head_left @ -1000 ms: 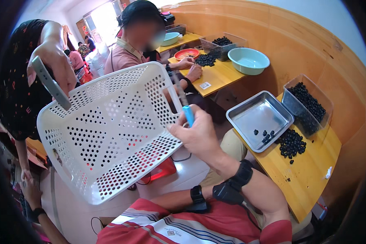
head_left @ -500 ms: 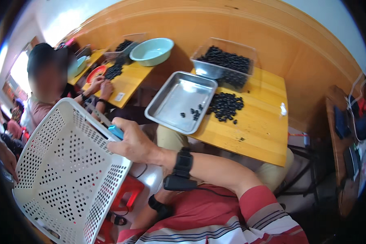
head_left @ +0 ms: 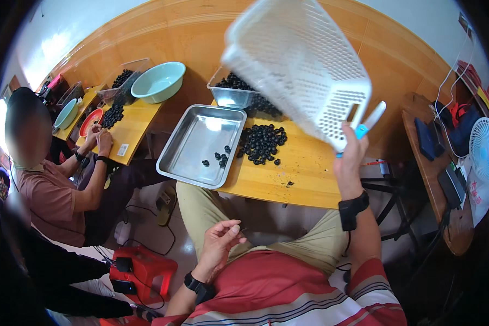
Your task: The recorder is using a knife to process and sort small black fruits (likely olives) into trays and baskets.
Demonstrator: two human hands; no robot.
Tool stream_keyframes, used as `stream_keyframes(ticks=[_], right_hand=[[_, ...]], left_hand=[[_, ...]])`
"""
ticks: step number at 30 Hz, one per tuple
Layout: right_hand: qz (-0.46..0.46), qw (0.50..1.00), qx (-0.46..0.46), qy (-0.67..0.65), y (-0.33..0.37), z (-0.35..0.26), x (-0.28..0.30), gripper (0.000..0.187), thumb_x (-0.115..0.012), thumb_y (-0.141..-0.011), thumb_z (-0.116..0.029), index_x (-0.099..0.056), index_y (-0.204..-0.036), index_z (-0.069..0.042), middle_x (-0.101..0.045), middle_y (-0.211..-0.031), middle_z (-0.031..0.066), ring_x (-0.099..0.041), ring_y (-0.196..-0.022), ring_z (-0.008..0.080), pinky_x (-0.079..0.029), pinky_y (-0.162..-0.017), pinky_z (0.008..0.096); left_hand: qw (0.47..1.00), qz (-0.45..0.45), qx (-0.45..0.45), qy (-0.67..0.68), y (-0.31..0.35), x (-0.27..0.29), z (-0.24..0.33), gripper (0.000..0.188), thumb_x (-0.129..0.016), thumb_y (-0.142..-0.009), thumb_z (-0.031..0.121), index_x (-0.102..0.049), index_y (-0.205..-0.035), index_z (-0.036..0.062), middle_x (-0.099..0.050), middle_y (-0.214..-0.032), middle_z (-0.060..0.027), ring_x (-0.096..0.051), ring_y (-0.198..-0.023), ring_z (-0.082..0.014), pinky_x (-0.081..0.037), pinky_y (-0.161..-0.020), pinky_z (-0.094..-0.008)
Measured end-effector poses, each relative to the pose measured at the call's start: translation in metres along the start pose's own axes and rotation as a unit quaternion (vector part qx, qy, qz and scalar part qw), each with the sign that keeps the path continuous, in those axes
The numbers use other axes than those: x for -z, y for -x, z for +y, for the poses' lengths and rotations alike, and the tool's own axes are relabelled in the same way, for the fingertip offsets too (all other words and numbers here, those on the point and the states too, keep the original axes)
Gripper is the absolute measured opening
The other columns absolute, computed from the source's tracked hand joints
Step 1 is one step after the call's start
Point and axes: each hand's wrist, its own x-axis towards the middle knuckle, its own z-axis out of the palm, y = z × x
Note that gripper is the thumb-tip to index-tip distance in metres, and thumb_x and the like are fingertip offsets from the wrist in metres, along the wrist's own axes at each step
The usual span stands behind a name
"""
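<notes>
My right hand [head_left: 350,155] grips the rim of a white perforated plastic basket [head_left: 309,70], raised and tilted over the far right of the table. A small knife [head_left: 374,117] with a blue handle is held in the same hand, its blade pointing up to the right. My left hand [head_left: 221,243] is above my lap, thumb and fingers curled together; anything between them is too small to make out. On the table, small glossy black round pieces [head_left: 263,142] lie in a heap beside a shallow metal tray [head_left: 193,138], which holds several more at its near right.
Behind the heap, a clear bin [head_left: 220,92] of black pieces is partly hidden by the basket. At the left, a co-worker [head_left: 65,190] sits at another yellow table [head_left: 141,122] with a pale green basin [head_left: 158,81]. A red stool [head_left: 146,266] stands at lower left, a white fan [head_left: 481,149] at right.
The basket has swung from my lower left up to the far right, carried with the knife in my right hand. My left hand has come into view above my lap. The view has shifted.
</notes>
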Motion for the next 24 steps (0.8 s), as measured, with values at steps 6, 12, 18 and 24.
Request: stream_keyframes(ticks=[6,12,18,24], right_hand=[[0.105,0.992,0.015,0.070,-0.044,0.010,0.051,0.026,-0.069,-0.090,-0.016,-0.062,-0.111,-0.003,-0.069,-0.084,0.0056,-0.058,-0.053,0.0119,-0.040,-0.039,0.0263],[0.202,0.973,-0.005,0.110,-0.077,0.076,0.073,0.022,-0.070,-0.089,-0.017,-0.066,-0.102,0.000,-0.070,-0.080,0.0076,-0.057,-0.049,0.0107,-0.042,-0.040,0.0251],[0.214,0.967,-0.051,0.126,-0.075,0.096,0.043,0.028,-0.069,-0.092,-0.020,-0.063,-0.105,0.005,-0.070,-0.084,0.0121,-0.062,-0.053,0.0150,-0.048,-0.044,0.0279],[0.178,0.973,-0.123,0.075,-0.094,0.118,0.026,0.030,-0.070,-0.094,-0.024,-0.059,-0.103,0.002,-0.065,-0.083,0.0109,-0.061,-0.053,0.0175,-0.047,-0.041,0.0288]], left_hand=[[0.999,-0.024,0.025,-0.023,-0.006,-0.013,-0.003,0.019,-0.067,-0.099,0.010,-0.069,-0.116,0.0035,-0.068,-0.094,-0.0026,-0.068,-0.081,-0.0113,-0.062,-0.079,-0.0316],[0.998,-0.033,0.033,-0.036,-0.004,-0.015,-0.004,0.019,-0.067,-0.099,0.010,-0.069,-0.117,0.0035,-0.068,-0.093,-0.0022,-0.067,-0.082,-0.0112,-0.062,-0.079,-0.0321],[0.999,-0.010,0.025,-0.035,-0.001,-0.012,-0.003,0.019,-0.067,-0.099,0.010,-0.069,-0.117,0.0031,-0.067,-0.096,-0.0022,-0.067,-0.082,-0.0117,-0.062,-0.079,-0.0323],[0.999,-0.001,0.022,-0.028,-0.005,-0.010,-0.003,0.018,-0.067,-0.099,0.009,-0.069,-0.116,0.0025,-0.067,-0.095,-0.0025,-0.067,-0.082,-0.0123,-0.061,-0.077,-0.0315]])
